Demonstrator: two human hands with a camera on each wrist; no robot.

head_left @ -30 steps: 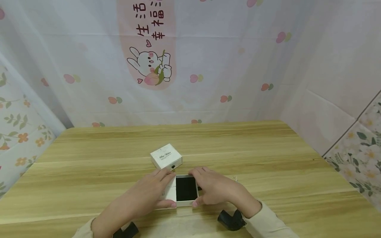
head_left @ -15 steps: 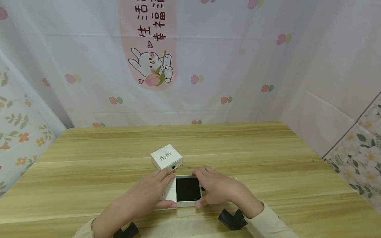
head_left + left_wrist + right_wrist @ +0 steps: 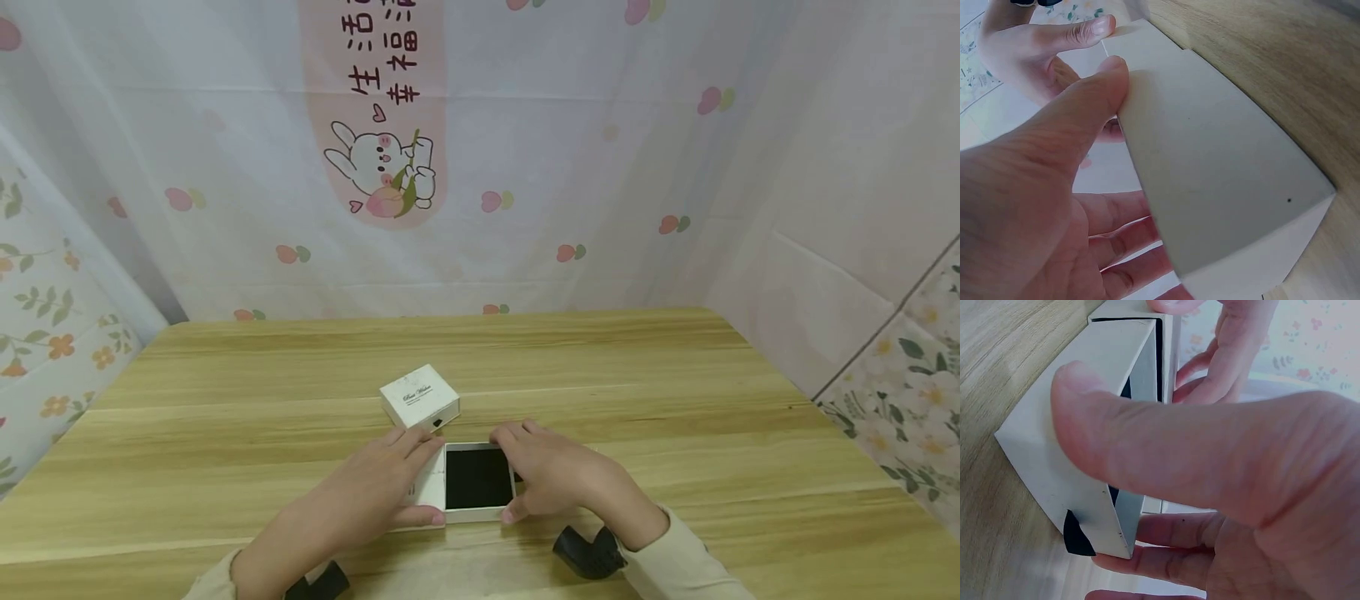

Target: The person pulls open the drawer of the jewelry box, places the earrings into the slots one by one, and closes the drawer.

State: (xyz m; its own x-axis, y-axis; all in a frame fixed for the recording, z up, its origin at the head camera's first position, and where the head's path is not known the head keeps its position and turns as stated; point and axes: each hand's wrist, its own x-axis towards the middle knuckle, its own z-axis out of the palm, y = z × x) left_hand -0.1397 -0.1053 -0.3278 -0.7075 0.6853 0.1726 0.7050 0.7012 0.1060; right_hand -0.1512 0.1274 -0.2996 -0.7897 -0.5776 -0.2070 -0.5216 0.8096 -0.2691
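Note:
A white drawer-style gift box lies low in the middle of the table, its drawer (image 3: 474, 516) partly out of the sleeve (image 3: 430, 483) and showing a black inside. My left hand (image 3: 367, 479) grips the sleeve across its width, thumb on the near side and fingers on the far side. On the drawer's right end, my right hand (image 3: 551, 471) holds the two side walls between thumb and fingers. A black ribbon tab (image 3: 1077, 534) sticks out of the drawer's end in the right wrist view. The sleeve's plain white side (image 3: 1210, 150) fills much of the left wrist view.
Behind the left fingers stands a second white box (image 3: 418, 396) with "Best Wishes" lettering, set at an angle. The wooden table (image 3: 637, 367) reaches back to a printed curtain (image 3: 562, 150). Black wrist mounts (image 3: 590, 553) sit below the forearms.
My right hand has moved rightward with the drawer, so more of its black inside shows. The left hand has stayed on the sleeve.

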